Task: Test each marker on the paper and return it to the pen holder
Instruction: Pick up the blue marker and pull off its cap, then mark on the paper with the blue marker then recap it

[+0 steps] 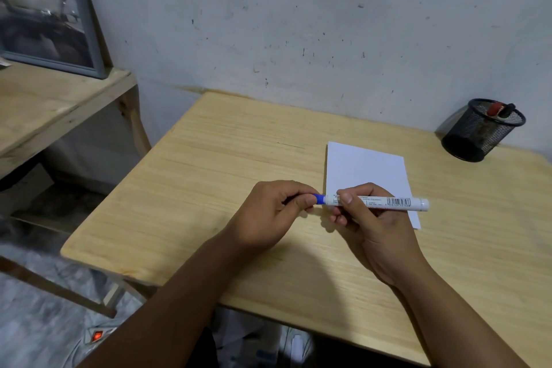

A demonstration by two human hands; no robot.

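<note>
A white marker with a barcode label lies level above the near left part of the white paper. My right hand grips its barrel. My left hand pinches the blue cap at the marker's left end; the cap sits against the barrel. A black mesh pen holder stands at the table's far right near the wall, with a red-capped marker and a dark one inside it.
The light wooden table stands against a stained white wall. A lower wooden shelf at the left bears a grey framed picture. A lit red switch lies on the floor below.
</note>
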